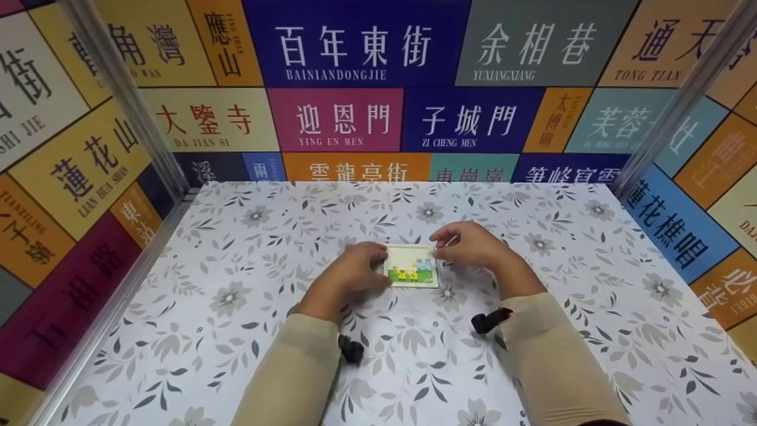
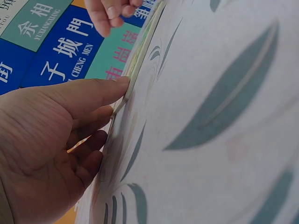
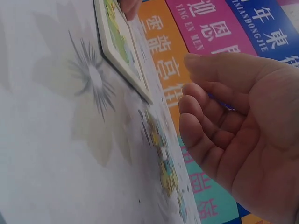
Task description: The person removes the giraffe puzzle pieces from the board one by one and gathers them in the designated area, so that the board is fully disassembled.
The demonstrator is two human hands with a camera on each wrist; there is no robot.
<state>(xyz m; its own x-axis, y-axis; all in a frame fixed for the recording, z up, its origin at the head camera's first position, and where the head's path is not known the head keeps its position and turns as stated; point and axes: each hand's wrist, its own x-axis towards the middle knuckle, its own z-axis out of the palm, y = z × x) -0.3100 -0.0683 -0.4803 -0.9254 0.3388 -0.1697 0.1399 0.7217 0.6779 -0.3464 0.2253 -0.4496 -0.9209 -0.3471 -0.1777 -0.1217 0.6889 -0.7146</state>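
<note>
A small puzzle board [image 1: 411, 258] with a pale rim lies flat on the patterned cloth, its lower part filled with a green, yellow and blue picture. At its left side, my left hand [image 1: 356, 267] holds the edge between thumb and fingers. In the left wrist view the thumb [image 2: 119, 85] presses the board's rim. My right hand [image 1: 473, 245] hovers by the far right corner, fingers loosely bent and nothing in them. The right wrist view shows several colourful puzzle pieces [image 3: 163, 161] on the cloth below this hand; in the head view the hand hides them.
The table [image 1: 236, 355] is covered with a white leaf-and-flower cloth. Panels with large printed characters [image 1: 355, 47] wall it in at the back and on both sides. A small black device [image 1: 352, 349] sits at the left wrist, another [image 1: 489, 320] at the right.
</note>
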